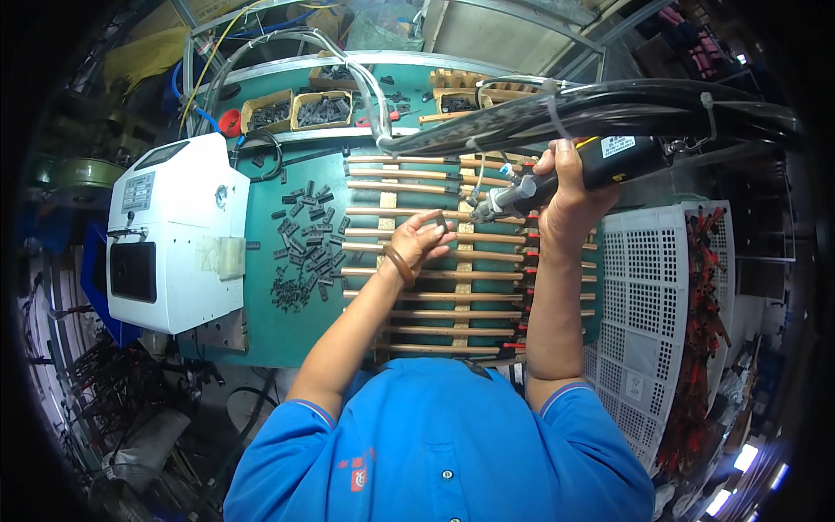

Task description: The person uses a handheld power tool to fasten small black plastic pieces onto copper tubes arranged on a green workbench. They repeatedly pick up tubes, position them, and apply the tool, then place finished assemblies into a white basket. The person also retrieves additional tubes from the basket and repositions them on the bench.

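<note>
Both forearms reaching forward, left hand [419,239] half curled, right hand [565,196] fisted

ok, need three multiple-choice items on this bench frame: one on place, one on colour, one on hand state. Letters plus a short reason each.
1. Where does the white machine stand relative to the rack of wooden rods?
A. On the person's left of it
B. On the person's right of it
C. On top of it

2. What colour is the bench top?
A. Red
B. Green
C. White

3. What is the right hand doing?
A. Resting flat on the bench
B. Hanging free, holding nothing
C. Gripping a black powered hand tool

Answers:
1 A: the white machine sits at the left side, with loose small black parts between it and the rack.
2 B: the surface around the parts is green.
3 C: the fingers wrap the tool's black body, its metal tip pointing toward the left hand, which is over the rods.
</note>
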A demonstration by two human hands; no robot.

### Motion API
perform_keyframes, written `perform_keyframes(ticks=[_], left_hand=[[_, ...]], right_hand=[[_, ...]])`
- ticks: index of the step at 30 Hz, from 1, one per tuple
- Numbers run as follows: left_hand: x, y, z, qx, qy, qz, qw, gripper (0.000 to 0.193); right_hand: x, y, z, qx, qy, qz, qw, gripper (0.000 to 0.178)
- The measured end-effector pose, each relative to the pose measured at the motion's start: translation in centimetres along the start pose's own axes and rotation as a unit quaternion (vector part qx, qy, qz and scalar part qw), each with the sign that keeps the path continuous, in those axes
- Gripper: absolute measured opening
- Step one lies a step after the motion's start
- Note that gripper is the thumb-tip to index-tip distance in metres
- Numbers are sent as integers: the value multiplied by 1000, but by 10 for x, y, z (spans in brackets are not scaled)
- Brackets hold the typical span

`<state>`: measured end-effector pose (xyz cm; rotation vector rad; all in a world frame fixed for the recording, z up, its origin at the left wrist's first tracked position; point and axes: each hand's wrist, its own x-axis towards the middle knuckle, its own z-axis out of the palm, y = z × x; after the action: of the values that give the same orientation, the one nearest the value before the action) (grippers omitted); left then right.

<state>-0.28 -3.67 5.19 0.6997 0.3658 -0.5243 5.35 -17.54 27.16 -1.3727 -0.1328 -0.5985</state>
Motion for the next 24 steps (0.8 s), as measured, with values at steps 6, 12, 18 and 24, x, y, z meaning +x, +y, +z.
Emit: perform_keyframes(ticks=[6,12,18,24], left_hand=[[5,2,0,21,27,13,999,40],[17,4,2,289,90,93,948,28],[33,-1,-7,477,138,209,842,21],[40,7,-2,701,110,367,601,20]], right_hand=[[3,4,-9,23,-12,12,1000,26],[3,9,-16,17,-12,1,1000,27],[-2,8,-14,44,0,2,999,28],[0,12,-6,48,6,-26,999,29]])
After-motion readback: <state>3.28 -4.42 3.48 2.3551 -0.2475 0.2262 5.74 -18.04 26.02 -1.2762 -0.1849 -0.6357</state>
